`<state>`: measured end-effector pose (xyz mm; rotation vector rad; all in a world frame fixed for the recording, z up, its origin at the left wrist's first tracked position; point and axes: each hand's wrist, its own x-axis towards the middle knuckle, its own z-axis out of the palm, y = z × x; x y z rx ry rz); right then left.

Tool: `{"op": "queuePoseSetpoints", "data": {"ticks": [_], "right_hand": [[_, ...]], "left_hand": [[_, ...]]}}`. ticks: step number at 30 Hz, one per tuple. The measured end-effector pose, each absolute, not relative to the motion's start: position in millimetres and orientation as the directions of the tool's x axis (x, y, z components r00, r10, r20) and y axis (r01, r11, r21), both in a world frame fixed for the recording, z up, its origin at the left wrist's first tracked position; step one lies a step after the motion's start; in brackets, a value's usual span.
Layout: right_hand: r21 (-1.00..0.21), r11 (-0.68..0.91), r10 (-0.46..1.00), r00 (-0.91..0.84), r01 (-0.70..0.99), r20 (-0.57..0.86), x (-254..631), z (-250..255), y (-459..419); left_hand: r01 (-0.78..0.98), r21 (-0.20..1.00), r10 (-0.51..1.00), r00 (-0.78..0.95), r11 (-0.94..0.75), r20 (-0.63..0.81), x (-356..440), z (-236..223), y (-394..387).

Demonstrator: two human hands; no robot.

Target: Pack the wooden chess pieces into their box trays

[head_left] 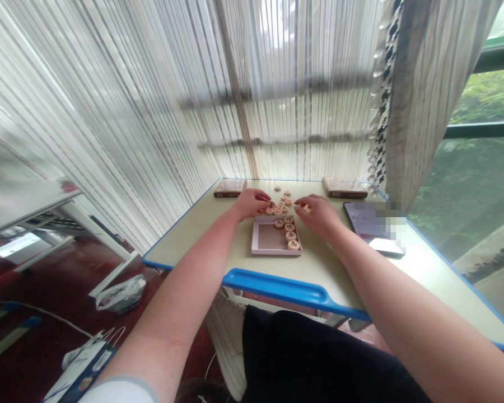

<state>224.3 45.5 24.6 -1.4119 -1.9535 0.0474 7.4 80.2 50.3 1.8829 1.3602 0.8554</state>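
Several round wooden Chinese chess pieces [278,211] lie in a loose cluster on the table, behind a shallow open box. My left hand [252,202] is at the cluster's left side, its fingertips closed on a Chinese chess piece [271,205] with a dark character. To the right of the cluster, my right hand [317,212] has curved fingers held apart, and a piece [306,208] shows between thumb and fingers; whether it is gripped is unclear. The box [269,252] holds several dark-lettered pieces [290,236] along its right wall and far right corner.
Flat boxes stand at the table's back left [230,188] and back right [345,187]. A tablet [372,226] lies to the right. The table [201,235] has a blue tray edge [277,285] in front. Sheer curtains [159,84] hang behind it.
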Motion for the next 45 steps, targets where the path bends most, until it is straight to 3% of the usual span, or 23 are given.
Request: {"op": "queuePoseSetpoints", "data": {"ticks": [5,9,13,17,21,31,36,45], "right_hand": [[-0.399,0.428,0.833,-0.183,0.811,0.521,220.5,24.3,44.8],[-0.398,0.434,0.831,-0.189,0.808,0.523,219.5,24.2,44.7],[-0.403,0.443,0.827,-0.191,0.801,0.529,220.2,24.0,44.9],[-0.425,0.487,0.805,-0.202,0.763,0.558,217.8,25.9,42.5],[-0.526,0.541,0.793,-0.189,0.657,0.579,209.0,30.1,38.3],[-0.838,0.413,0.911,-0.15,0.356,0.384,201.7,34.9,34.1],[-0.896,0.376,0.925,-0.152,0.236,0.348,203.0,32.7,37.1],[-0.94,0.314,0.944,-0.155,0.132,0.293,201.5,39.7,32.6]], "left_hand": [[0.742,0.575,0.938,0.283,-0.345,0.198,4.9,58.6,74.7],[0.76,0.546,0.936,0.287,-0.353,0.206,3.9,61.1,75.1],[0.672,0.642,0.928,0.294,-0.37,0.228,9.4,59.0,74.1],[0.343,0.897,0.938,0.297,-0.278,0.177,18.4,56.8,68.9],[0.097,0.982,0.943,0.306,-0.164,0.127,23.0,59.1,62.9],[0.11,0.969,0.913,0.372,-0.223,0.168,21.3,60.3,63.0],[0.097,0.93,0.891,0.337,-0.354,0.304,22.5,51.4,70.4],[0.306,0.79,0.841,0.298,-0.532,0.451,26.7,56.4,66.5]]}}
